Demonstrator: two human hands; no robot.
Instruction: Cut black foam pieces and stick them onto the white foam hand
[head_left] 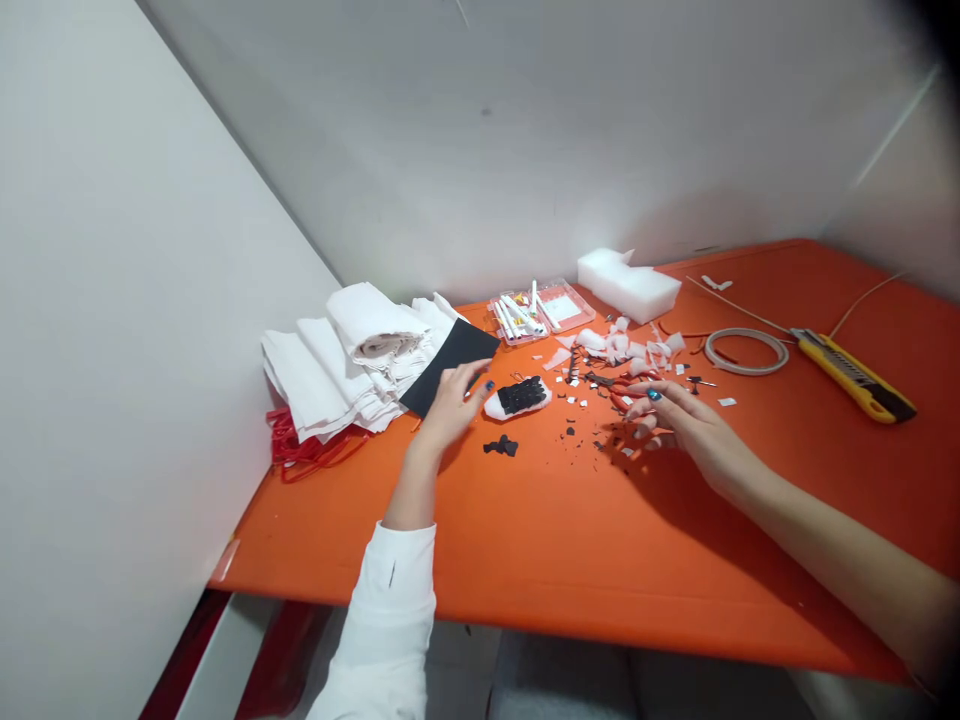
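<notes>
Left grip (454, 402) on black sheet (452, 358), foam piece (517, 398) beside (untouched)

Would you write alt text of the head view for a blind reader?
Two hands lie on an orange table: the left hand touches a black sheet, the right hand rests among small scraps. White cloths, a foam block and a yellow knife lie around them.

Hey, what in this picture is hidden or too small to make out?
Head view, right hand: covers the scraps beneath; any grip is unclear.
Head view, clear box: contents too small to identify.
Head view, red cords: mostly hidden under the white cloth stack.
</notes>
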